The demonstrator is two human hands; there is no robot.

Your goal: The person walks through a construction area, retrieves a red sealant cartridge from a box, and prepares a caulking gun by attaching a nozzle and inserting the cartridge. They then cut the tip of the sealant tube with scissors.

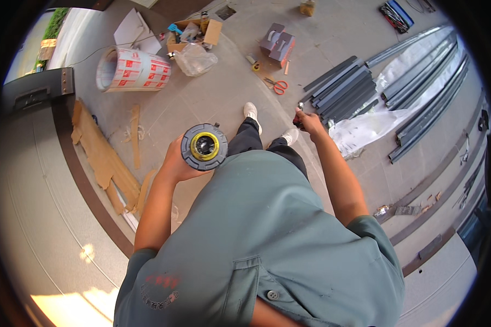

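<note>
My left hand (174, 163) is wrapped round a dark grey cylindrical thing with a notched rim and a yellow ring (204, 146), seen end-on at chest height. Its dark centre looks glossy, and its lower part is hidden. Out to the right, my right hand (311, 123) is closed on a small red-and-black tool with a shiny metal end (298, 115); its exact kind is too small to tell. Beyond that hand, a stack of dark grey profile strips (343, 90) lies on the floor. A pair of red-handled scissors (280, 88) rests farther off.
Long grey profiles (425, 71) and clear plastic film (365, 131) lie at right. A red-and-white wrapped roll (139, 70), an open carton (213, 32), a plastic bag (195, 60) and a dark box (278, 44) stand ahead. Torn cardboard (101, 152) lies at left, beside a panel.
</note>
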